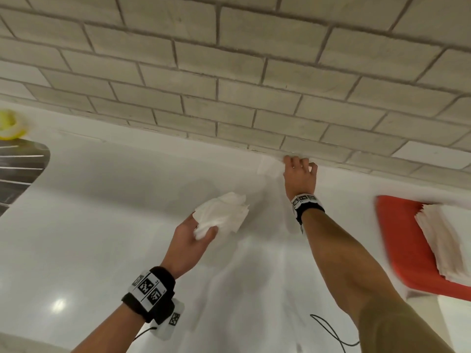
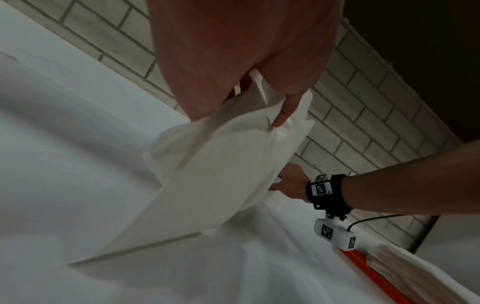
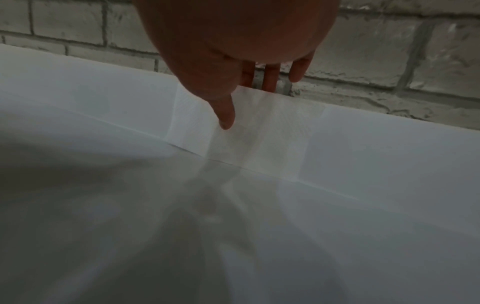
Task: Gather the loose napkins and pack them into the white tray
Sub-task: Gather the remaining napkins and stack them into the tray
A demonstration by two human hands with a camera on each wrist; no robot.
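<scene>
My left hand (image 1: 196, 238) grips a crumpled bunch of white napkins (image 1: 221, 212) above the middle of the white table (image 1: 102, 225); in the left wrist view the bunch (image 2: 221, 164) hangs from my thumb and fingers. Far back, a single flat napkin (image 1: 270, 168) lies against the brick wall. My right hand (image 1: 299, 169) reaches over it. In the right wrist view its straight fingers (image 3: 270, 80) touch the far edge of the napkin (image 3: 259, 139) and the thumb hovers above the sheet. No white tray is in view.
A red tray (image 1: 397, 238) holding a stack of napkins (image 1: 443, 240) sits at the table's right edge. A brick wall (image 1: 229, 72) bounds the back. A yellow object (image 1: 10, 123) and a dark striped surface (image 1: 20, 169) lie far left. A black cable (image 1: 331, 329) hangs near my right arm.
</scene>
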